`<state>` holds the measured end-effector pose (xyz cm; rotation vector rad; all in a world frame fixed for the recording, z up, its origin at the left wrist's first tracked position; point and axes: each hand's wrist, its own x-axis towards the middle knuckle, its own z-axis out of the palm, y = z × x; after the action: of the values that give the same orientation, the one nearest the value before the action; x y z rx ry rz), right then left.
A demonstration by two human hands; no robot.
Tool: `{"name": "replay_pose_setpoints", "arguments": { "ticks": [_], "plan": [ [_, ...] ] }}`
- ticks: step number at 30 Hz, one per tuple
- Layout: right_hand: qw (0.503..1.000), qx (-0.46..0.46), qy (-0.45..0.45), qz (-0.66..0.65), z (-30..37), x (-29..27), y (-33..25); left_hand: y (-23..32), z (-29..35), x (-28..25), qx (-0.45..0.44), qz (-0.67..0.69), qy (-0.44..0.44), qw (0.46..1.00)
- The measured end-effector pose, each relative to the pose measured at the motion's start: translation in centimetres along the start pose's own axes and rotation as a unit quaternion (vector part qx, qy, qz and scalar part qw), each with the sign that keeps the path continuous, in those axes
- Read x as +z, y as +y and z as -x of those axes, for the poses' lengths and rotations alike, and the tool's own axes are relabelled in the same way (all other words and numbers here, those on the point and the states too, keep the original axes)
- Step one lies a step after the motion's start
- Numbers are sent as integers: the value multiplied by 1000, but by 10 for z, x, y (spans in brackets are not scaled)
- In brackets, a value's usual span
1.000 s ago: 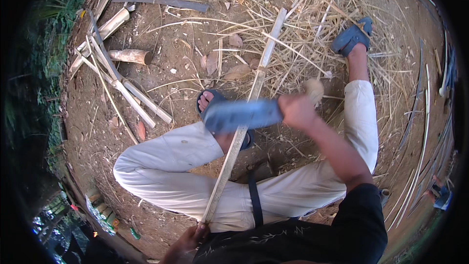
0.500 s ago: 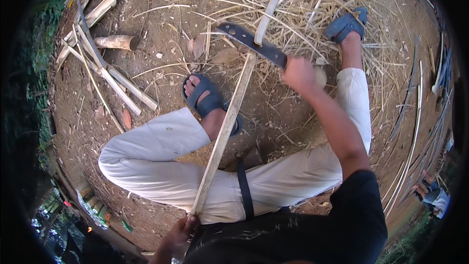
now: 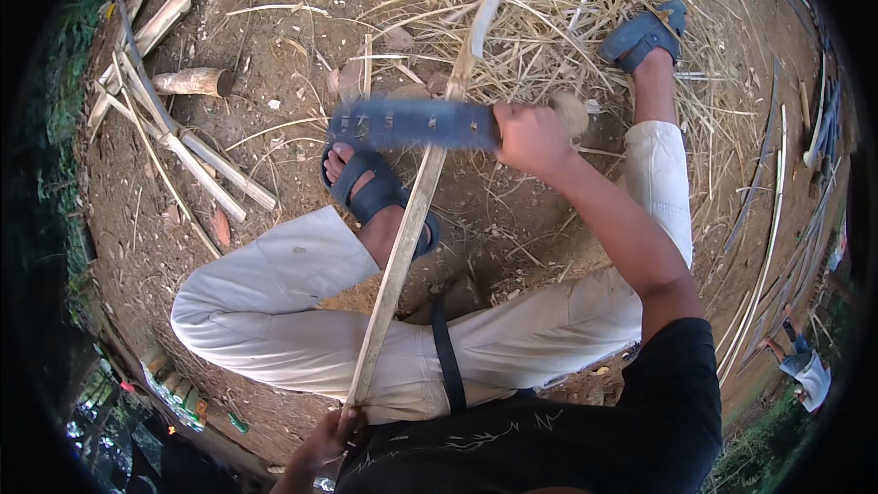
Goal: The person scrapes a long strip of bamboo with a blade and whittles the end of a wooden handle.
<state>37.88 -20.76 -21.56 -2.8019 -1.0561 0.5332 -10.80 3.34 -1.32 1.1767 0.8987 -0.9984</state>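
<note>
My left hand is closed around the near end of a long, flat wooden strip, possibly split bamboo. From my lap the strip slants up and away, over the ground between my legs. Its far end is paler and bends slightly. In my right hand I grip a machete by its handle, whose round pale butt shows beside my fist. The dark, wide blade has several holes and is blurred by motion. It lies across the strip in this view; whether it touches cannot be told.
Thin shavings heap on the dirt near my right sandal. Cut poles and a short log lie to the left. Long strips line the right side. Another person is at the far right edge.
The machete has come down along the strip toward me and turned more level. The pale far piece, raised over the blade earlier, now lines up with the strip. My left hand keeps its hold.
</note>
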Motion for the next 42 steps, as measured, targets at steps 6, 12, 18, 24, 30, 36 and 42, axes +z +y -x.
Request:
{"name": "replay_pose_setpoints", "arguments": {
  "ticks": [6,12,18,24,30,36,42],
  "plan": [
    [955,283,-32,-81,-35,-6,78,-13,22,-22,-52,-46,40,997],
    [996,84,-12,27,-22,21,56,-9,26,-38,-135,125,-7,983],
    [954,292,-8,-68,-39,-3,68,-11,17,-55,-138,140,-28,980],
    [945,319,-29,-70,-49,-16,98,3,31,-57,-139,150,-31,978],
    [975,222,-23,-15,-44,4,68,-23,34,-57,-142,165,-20,976],
    [930,348,61,-102,-65,5,112,-34,51,-71,-164,74,89,980],
    [936,319,70,-127,-23,7,78,-52,49,-83,-144,133,55,979]
  ]
}}
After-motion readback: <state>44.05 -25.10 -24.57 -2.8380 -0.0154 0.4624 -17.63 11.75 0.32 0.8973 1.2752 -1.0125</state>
